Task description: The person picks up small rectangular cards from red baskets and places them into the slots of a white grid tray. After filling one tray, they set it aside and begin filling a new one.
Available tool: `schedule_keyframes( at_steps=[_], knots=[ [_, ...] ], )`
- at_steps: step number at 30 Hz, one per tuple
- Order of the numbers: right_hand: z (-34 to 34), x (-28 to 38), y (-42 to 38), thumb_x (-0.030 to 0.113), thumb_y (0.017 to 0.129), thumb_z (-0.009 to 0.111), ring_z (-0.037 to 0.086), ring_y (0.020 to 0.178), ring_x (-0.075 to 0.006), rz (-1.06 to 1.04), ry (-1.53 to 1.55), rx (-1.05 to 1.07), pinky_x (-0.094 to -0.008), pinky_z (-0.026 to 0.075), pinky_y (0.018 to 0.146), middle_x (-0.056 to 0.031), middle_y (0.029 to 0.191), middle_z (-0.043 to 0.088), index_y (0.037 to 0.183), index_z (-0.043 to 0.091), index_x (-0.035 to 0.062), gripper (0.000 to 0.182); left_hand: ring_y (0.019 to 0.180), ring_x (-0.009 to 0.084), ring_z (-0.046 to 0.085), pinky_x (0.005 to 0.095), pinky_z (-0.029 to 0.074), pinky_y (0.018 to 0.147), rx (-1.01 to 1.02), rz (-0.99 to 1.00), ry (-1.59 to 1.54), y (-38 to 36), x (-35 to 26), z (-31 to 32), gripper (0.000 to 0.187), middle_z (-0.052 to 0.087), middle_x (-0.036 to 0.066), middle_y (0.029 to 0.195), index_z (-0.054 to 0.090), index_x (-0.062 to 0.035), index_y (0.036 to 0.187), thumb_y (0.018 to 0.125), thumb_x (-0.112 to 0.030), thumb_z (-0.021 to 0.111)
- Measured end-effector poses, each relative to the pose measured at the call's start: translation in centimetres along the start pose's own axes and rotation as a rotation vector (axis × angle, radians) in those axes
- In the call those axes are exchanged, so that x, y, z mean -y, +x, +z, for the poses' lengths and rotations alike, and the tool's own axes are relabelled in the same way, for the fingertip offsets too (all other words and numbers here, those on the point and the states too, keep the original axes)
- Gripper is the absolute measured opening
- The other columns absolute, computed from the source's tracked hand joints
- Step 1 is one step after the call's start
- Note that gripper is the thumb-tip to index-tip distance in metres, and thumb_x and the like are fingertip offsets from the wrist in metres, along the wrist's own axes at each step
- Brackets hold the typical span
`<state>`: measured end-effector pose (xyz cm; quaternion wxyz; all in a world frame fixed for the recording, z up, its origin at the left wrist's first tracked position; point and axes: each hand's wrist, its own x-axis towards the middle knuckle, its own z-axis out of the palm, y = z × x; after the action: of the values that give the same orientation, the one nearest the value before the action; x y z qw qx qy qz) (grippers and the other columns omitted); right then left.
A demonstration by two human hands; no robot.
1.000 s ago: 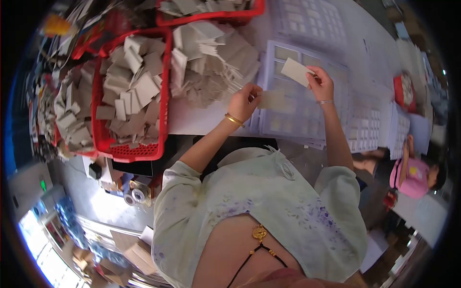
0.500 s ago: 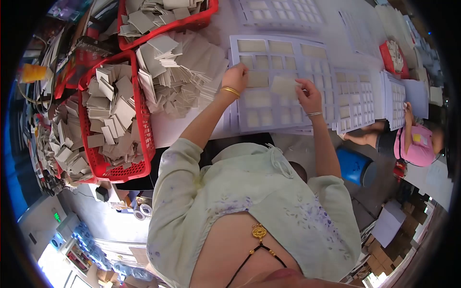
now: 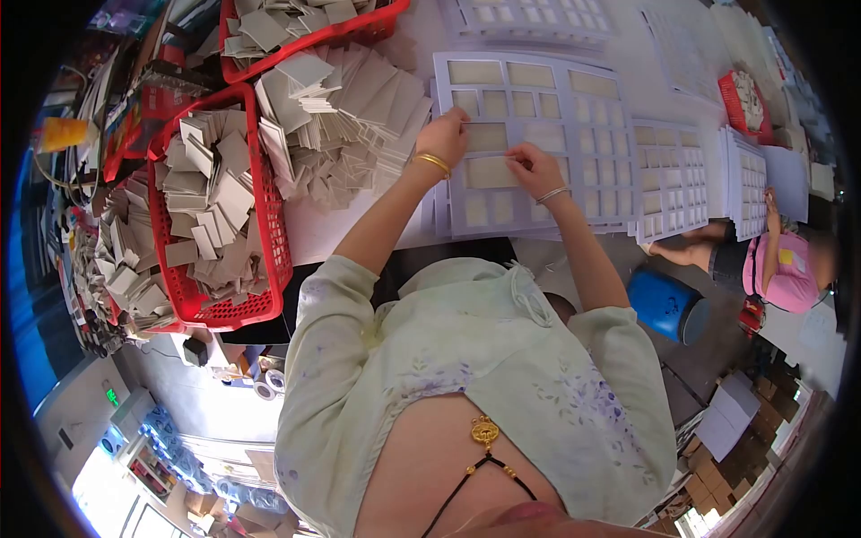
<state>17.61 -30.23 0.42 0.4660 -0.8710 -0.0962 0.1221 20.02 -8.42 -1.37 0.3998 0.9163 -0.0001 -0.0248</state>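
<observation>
A white panel with many rectangular openings [image 3: 576, 109] lies on top of a stack on the table. My left hand [image 3: 444, 136] is at its left side, fingers bent and closed near a cut-out; whatever they hold, if anything, is hidden. My right hand [image 3: 536, 172] is over the middle of the panel, thumb and fingers pinched at the right end of a cream card [image 3: 489, 173]. That card lies flat at an opening in the panel. Just above it is another cream rectangle [image 3: 487, 137].
To the left are a red basket of grey-white card pieces [image 3: 278, 269], a second red basket [image 3: 314, 40] and loose card piles [image 3: 359, 108]. More panels [image 3: 671, 175] lie to the right. A person in pink [image 3: 787, 273] works beyond a blue barrel [image 3: 665, 305].
My right hand has moved left and slightly down, bringing the cream card from above the panel to an opening. My left hand stays near the panel's left side. The view shifted slightly.
</observation>
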Motion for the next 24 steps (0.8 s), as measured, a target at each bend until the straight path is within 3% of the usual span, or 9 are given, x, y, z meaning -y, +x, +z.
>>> schedule_keyframes(
  at_steps=[3,6,9,14,18,20,22,24],
  knots=[
    [1.1,0.7,0.1,0.009,0.078,0.064,0.06,0.062,-0.0189,-0.048,-0.128,-0.023,-0.0321,0.049,0.061,-0.0082,0.077,0.061,0.095,0.061,0.0058,0.017,0.071,0.0267,0.063,0.0377,0.049,0.065,0.02,0.097,0.053,-0.9,-1.1,-1.0,0.016,0.065,0.009,0.092,0.06,-0.0098,0.094,0.078,-0.007,0.061],
    [0.9,2.8,-0.6,0.006,0.077,0.06,0.062,0.069,-0.0257,-0.144,-0.252,-0.089,-0.0361,0.05,0.065,-0.0104,0.084,0.059,0.094,0.06,0.0072,0.017,0.065,0.0247,0.061,0.0351,0.048,0.06,-0.134,0.239,-0.188,-2.1,-1.1,-2.1,0.014,0.065,0.009,0.086,0.061,-0.0091,0.093,0.08,-0.005,0.06],
    [1.4,3.9,-1.6,0.006,0.078,0.058,0.061,0.074,-0.0302,-0.222,-0.263,-0.041,-0.0387,0.05,0.066,-0.012,0.089,0.057,0.093,0.058,0.0085,0.015,0.065,0.0278,0.061,0.037,0.048,0.058,-0.202,0.152,-0.158,-5.2,-1.0,-5.4,0.013,0.064,0.009,0.085,0.061,-0.0094,0.092,0.081,-0.004,0.058],
    [2.1,3.2,-2.1,0.011,0.081,0.058,0.06,0.074,-0.0333,-0.28,-0.552,0.167,-0.0409,0.049,0.063,-0.012,0.09,0.059,0.09,0.058,0.0093,0.01,0.058,0.0227,0.058,0.0335,0.046,0.055,-0.272,-0.04,-0.167,-12.7,6.1,-5.8,0.012,0.063,0.007,0.082,0.062,-0.0085,0.091,0.08,-0.005,0.061],
    [4.2,8.0,-0.6,0.015,0.08,0.06,0.06,0.07,-0.0331,-0.332,-0.42,0.09,-0.0433,0.048,0.06,-0.0083,0.086,0.06,0.085,0.059,0.0107,0.007,0.057,0.0202,0.057,0.0322,0.046,0.055,-0.471,-0.281,-0.156,-17.1,14.5,-5.5,0.011,0.063,0.008,0.081,0.062,-0.0066,0.09,0.079,-0.005,0.062],
    [7.6,10.6,0.9,0.017,0.079,0.061,0.06,0.068,-0.0332,-0.391,-0.361,0.116,-0.0443,0.047,0.057,-0.0071,0.085,0.06,0.083,0.059,0.0112,0.007,0.065,0.0216,0.059,0.0335,0.047,0.061,-0.533,-0.417,-0.117,-18.4,18.3,-5.9,0.012,0.063,0.008,0.085,0.062,-0.0073,0.09,0.078,-0.006,0.063],
    [12.1,11.6,2.5,0.02,0.078,0.064,0.061,0.073,-0.0289,-0.465,-0.441,0.23,-0.0419,0.047,0.062,-0.0049,0.082,0.061,0.08,0.061,0.0137,0.008,0.073,0.0247,0.06,0.0367,0.048,0.065,-0.584,-0.479,-0.052,-18.5,19.7,-6.5,0.014,0.063,0.008,0.087,0.062,-0.0091,0.092,0.078,-0.009,0.064],
    [17.1,11.6,4.4,0.022,0.075,0.067,0.06,0.085,-0.0218,-0.657,-0.599,0.329,-0.0383,0.043,0.075,-0.0017,0.085,0.062,0.08,0.063,0.0164,0.009,0.08,0.0274,0.06,0.0398,0.048,0.069,-0.61,-0.509,0.032,-17.9,19.2,-7.6,0.016,0.062,0.009,0.088,0.062,-0.0108,0.094,0.078,-0.013,0.065]
  ],
)
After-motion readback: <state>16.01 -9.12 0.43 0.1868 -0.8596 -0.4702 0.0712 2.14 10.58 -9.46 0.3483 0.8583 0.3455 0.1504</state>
